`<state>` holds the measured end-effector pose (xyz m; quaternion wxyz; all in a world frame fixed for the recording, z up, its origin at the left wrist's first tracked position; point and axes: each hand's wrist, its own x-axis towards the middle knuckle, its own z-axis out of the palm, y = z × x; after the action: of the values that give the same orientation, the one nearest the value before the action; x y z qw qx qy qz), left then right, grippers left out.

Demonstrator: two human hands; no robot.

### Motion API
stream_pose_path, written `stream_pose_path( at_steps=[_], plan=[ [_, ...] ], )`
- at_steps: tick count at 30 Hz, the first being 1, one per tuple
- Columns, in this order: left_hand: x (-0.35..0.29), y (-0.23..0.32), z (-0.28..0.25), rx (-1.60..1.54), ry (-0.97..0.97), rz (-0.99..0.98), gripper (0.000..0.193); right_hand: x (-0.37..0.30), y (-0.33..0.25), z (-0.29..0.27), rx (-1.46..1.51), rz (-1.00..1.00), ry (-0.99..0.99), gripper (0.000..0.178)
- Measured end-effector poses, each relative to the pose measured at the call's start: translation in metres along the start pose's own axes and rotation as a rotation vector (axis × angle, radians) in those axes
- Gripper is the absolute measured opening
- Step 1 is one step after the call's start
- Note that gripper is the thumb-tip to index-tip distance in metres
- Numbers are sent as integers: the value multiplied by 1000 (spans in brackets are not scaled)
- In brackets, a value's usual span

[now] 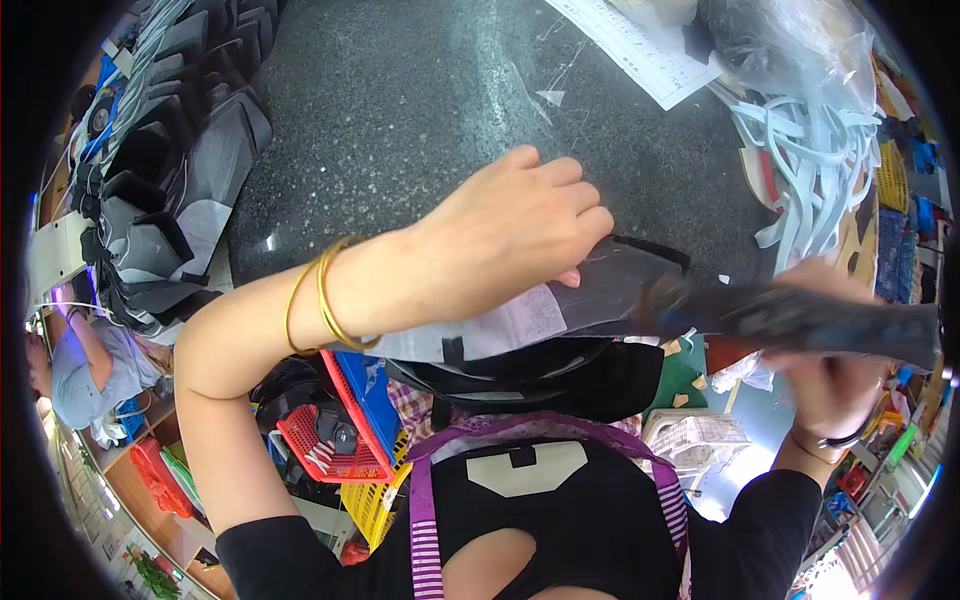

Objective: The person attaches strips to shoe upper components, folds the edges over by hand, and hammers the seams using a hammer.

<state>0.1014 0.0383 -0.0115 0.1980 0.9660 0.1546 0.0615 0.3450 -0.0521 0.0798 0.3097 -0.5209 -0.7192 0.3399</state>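
Note:
My left hand (545, 215) is closed, knuckles up and thumb tip underneath, at the far edge of a dark and light grey sheet-like piece (610, 285). What its fingers pinch is hidden under them. Two gold bangles circle that wrist. The grey piece lies along the near edge of the dark speckled tabletop (400, 130), with a curved black part below it. My right hand (835, 385), smeared by motion, is closed around a long, worn, dark bar-shaped object (800, 320) with bluish smudges. The bar's inner end reaches over the right end of the grey piece.
Stacked grey-black pieces (215, 150) line the table's left side. Pale blue straps (810, 170), a plastic bag (800, 50) and a printed sheet (650, 60) lie at the far right. Below are a red basket (340, 435) and a white basket (695, 440). Another person (100, 370) sits at left.

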Motion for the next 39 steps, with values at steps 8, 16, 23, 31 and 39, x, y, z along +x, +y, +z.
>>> stream_pose_path(
  at_steps=[8, 16, 23, 31, 39],
  plan=[
    [6, -23, 11, -218, 186, 15, 22, 7, 6, 24, -451, -29, -363, 22],
    [3, -33, 19, 86, 226, 290, 16, 35, 5, 23, -363, 259, -175, 16],
    [-15, -1, 12, -15, 279, 44, 21, 45, -2, 35, -606, 164, -321, 17],
    [-23, 23, 10, 38, 115, -23, 22, 52, 13, 30, -393, 201, -349, 14],
    [-55, 17, 14, -477, 228, -299, 33, 57, 6, 36, -694, 4, -493, 19]
  ],
)
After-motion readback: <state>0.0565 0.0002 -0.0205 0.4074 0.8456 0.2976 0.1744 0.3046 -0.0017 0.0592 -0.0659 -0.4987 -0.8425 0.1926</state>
